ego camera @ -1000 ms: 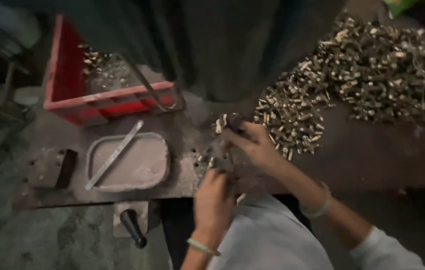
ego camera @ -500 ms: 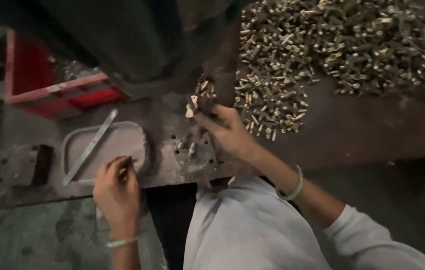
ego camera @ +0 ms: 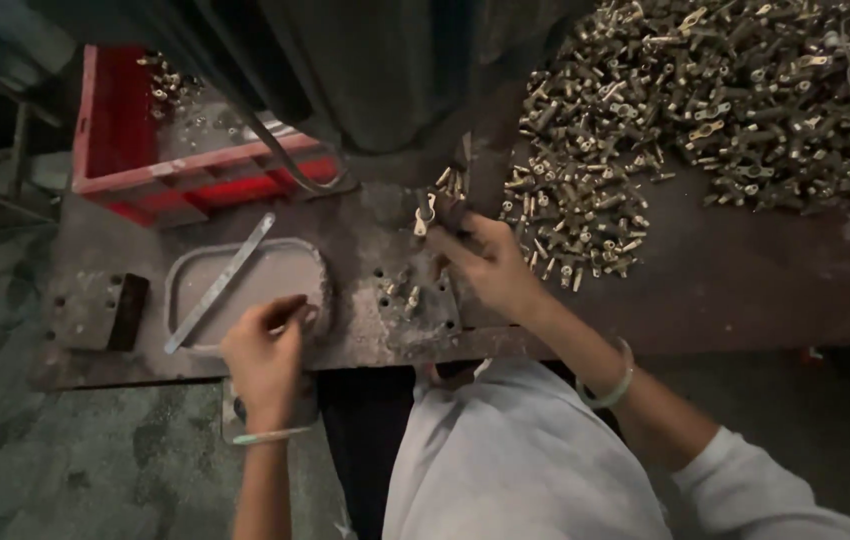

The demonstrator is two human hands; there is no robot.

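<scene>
Head view looks down on a grimy metal workbench (ego camera: 745,290) where the right hand (ego camera: 490,265) pinches a small brass fitting (ego camera: 425,212) between thumb and fingertips, holding it up close under the dark machine body (ego camera: 375,70), with a few more fittings seemingly bunched in the same grip. The left hand (ego camera: 265,355) rests at the near rim of a shallow oval metal tray (ego camera: 245,290), fingers curled narrow as if around something tiny; what it holds, if anything, is too small to tell. A flat metal strip (ego camera: 220,280) lies slantwise across that tray. Just right of the right hand spreads a big heap of brass fittings (ego camera: 705,110), and a red plastic crate (ego camera: 195,170) with a few more pieces stands behind the tray. A dark steel block (ego camera: 95,310) sits at the bench's left end. Each fitting looks rigid, light for its size, smooth and probably a little oily, so likely to slip or roll; a fingertip pinch across the stem, as the right hand has it, seems the surest hold.
</scene>
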